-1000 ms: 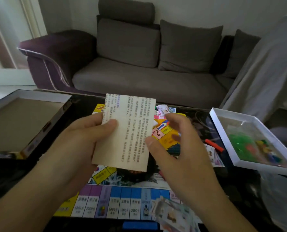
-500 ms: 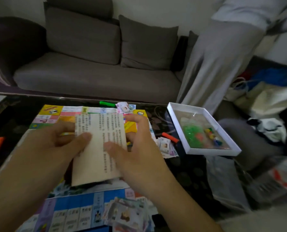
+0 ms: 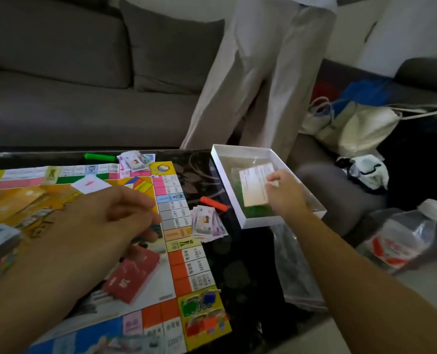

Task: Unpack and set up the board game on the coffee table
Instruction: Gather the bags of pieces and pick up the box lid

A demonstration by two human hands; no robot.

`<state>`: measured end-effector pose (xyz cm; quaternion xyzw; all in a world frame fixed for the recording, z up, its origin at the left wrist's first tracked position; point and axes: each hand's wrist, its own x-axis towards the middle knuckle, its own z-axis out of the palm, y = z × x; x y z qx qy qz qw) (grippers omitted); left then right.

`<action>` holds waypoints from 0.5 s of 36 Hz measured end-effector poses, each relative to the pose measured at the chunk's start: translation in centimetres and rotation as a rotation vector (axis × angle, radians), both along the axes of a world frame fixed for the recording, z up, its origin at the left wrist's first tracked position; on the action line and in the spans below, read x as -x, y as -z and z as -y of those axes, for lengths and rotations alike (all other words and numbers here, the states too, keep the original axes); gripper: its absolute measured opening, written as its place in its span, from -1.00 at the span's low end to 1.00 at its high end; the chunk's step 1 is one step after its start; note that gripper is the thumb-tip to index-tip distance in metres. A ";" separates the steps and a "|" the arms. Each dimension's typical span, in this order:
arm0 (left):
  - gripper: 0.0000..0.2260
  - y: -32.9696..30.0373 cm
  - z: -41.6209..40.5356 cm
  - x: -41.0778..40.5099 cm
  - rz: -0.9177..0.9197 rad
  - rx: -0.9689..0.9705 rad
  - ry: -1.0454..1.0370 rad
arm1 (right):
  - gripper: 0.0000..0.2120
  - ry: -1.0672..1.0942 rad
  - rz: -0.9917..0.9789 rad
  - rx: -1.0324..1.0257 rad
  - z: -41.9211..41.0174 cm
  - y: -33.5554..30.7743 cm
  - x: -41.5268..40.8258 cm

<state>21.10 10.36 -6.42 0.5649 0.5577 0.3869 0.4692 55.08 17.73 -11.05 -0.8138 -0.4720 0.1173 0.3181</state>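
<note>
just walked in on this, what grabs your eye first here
The bright game board spread across the dark coffee table, with a red card deck on it. At the table's right end, the right hand holds a printed sheet over the white box.

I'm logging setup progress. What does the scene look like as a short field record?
surface: dark table
board: unfolded on table
right hand: holds sheet over white box
left hand: over board, loosely curled, holding nothing
red cards: on board
money: beside board's right edge
tokens: on yellow corner
bottle: right of table
</note>
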 end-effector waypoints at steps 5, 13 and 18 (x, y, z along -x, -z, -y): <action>-0.78 0.7 -0.6 0.1 -0.028 0.001 0.019 | -0.63 -0.105 0.412 0.260 -1.6 2.5 -0.8; -0.67 1.3 -0.3 0.9 -0.025 -0.009 0.001 | -0.70 0.030 0.073 -0.123 0.4 0.9 -0.1; -0.65 1.0 0.3 1.8 -0.056 -0.020 0.006 | -0.78 0.037 -0.008 -0.253 4.6 -0.2 1.6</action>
